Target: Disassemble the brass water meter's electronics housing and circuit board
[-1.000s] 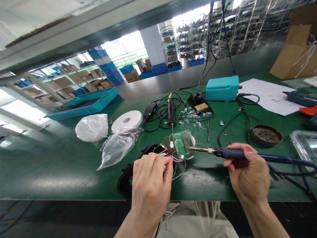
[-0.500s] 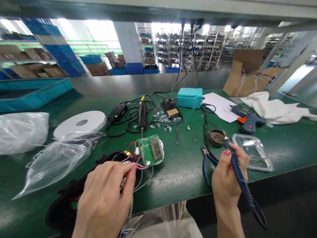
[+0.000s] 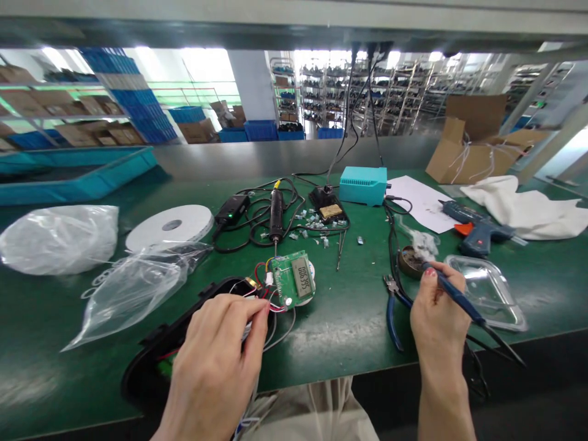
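My left hand (image 3: 218, 361) is closed in a pinch on thin wires (image 3: 275, 307), beside a green circuit board (image 3: 285, 277) with a lit-digit display. Their pinched ends are hidden by the fingertips. Under and left of that hand lies an open black plastic housing (image 3: 140, 367). In my right hand (image 3: 438, 324) is a blue-handled soldering iron (image 3: 457, 298), its tip down at a small round rosin tin (image 3: 407, 263). White smoke (image 3: 423, 243) rises there. Blue-handled cutters (image 3: 392, 315) lie left of this hand, and a clear plastic tray (image 3: 500, 294) lies to its right.
Behind the board are a black electric screwdriver (image 3: 276, 214), coiled cables, a soldering stand (image 3: 331, 212) and a teal soldering station (image 3: 362, 185). Plastic bags (image 3: 133, 297) and a white reel (image 3: 151, 226) lie left. A glue gun (image 3: 478, 229), white cloth (image 3: 528, 208) and cardboard box (image 3: 478, 153) stand right.
The soldering iron's tip has gone down into the rosin tin, its handle now lies flatter, and smoke has appeared. My left hand keeps its pinch. The whole view has shifted slightly.
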Demonstrator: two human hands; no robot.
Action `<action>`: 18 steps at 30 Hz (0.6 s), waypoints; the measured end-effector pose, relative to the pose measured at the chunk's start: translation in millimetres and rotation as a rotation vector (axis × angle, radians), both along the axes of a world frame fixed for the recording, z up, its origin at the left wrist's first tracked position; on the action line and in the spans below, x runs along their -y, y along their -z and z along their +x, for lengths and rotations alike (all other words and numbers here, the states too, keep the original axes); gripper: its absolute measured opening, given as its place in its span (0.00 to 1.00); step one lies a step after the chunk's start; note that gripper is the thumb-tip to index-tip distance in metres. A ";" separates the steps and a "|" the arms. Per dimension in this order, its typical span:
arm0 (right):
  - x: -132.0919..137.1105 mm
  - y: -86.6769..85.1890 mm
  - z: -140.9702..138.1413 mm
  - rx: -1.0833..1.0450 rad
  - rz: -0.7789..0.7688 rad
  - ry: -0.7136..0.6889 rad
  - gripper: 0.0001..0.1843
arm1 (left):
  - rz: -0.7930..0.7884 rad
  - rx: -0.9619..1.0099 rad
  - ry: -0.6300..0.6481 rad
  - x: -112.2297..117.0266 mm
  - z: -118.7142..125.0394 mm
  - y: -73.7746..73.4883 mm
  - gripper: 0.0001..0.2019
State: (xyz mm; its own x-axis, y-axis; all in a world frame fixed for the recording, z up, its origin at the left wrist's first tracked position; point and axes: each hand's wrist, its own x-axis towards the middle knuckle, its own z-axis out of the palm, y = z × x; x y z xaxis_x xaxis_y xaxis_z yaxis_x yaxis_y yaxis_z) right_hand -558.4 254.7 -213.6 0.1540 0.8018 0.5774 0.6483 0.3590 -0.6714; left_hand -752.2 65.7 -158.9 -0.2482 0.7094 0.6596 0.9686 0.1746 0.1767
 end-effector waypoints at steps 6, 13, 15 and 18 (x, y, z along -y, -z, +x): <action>31.4 -19.6 -11.2 -0.300 0.143 -0.003 0.17 | -0.034 0.053 -0.021 4.1 1.2 -1.8 0.04; 36.0 -8.5 -34.9 -1.164 -0.370 -0.536 0.14 | -0.050 0.137 -0.026 3.5 6.0 -1.2 0.06; 36.8 -2.6 -38.7 -1.188 -0.429 -0.574 0.14 | -0.053 0.142 -0.037 2.7 6.5 -1.1 0.06; 43.2 0.4 -43.0 -1.187 -0.491 -0.602 0.13 | -0.056 0.135 -0.055 1.7 6.4 -1.2 0.07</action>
